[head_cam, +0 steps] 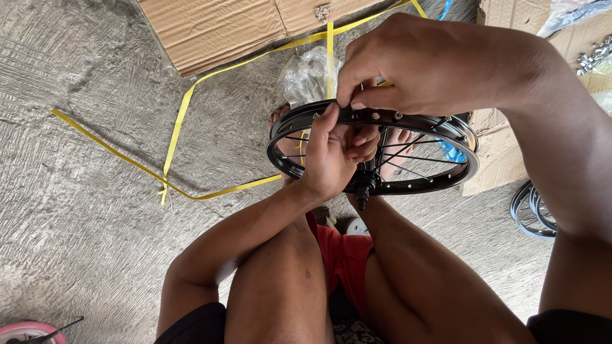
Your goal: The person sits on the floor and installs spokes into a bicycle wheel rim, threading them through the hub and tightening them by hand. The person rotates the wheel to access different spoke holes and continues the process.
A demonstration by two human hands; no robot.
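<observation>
The person sits low over the concrete floor (83,210) with a small black bicycle wheel rim (299,167) held above the knees, hub (364,185) and thin spokes (408,156) already in place. The left hand (331,156) reaches up from below, its fingers curled around the near upper arc of the rim. The right hand (408,67) comes over the top, thumb and forefinger pinched on a small fitting at one of the rim holes, probably a spoke nipple. Several spokes look seated, and a few holes along the top arc seem open, so I'd judge the lacing partly done with more left; how tight anything is, I cannot tell.

Room is close. A cardboard box (217,28) lies along the floor's far edge, with yellow strapping (172,127) trailing loose under the wheel and a clear plastic bag (306,76) just behind it. More cardboard (494,169) stands to the right, with other rims (532,213) lying near it. The floor to the left is the open side.
</observation>
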